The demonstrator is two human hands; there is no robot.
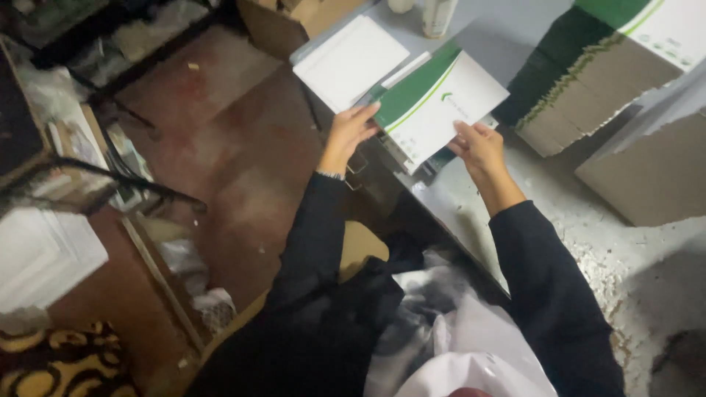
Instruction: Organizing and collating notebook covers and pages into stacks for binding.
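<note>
Both my hands hold a flat white carton blank with a green band (437, 103) over the edge of a grey table (647, 272). My left hand (348, 132) grips its near-left edge, fingers curled over the green corner. On the lower right edge sits my right hand (478, 145), pinching the blank. Under the held blank lie more folded pieces of the same kind, mostly hidden. Both arms wear black sleeves.
A white flat sheet stack (349, 60) lies at the table's far left. A tall leaning stack of green-and-white carton blanks (588, 81) stands at the right, beside a brown cardboard piece (647, 173). A white bottle (438, 16) stands behind. White bags (456, 345) rest on my lap; cluttered shelves (81, 169) stand left.
</note>
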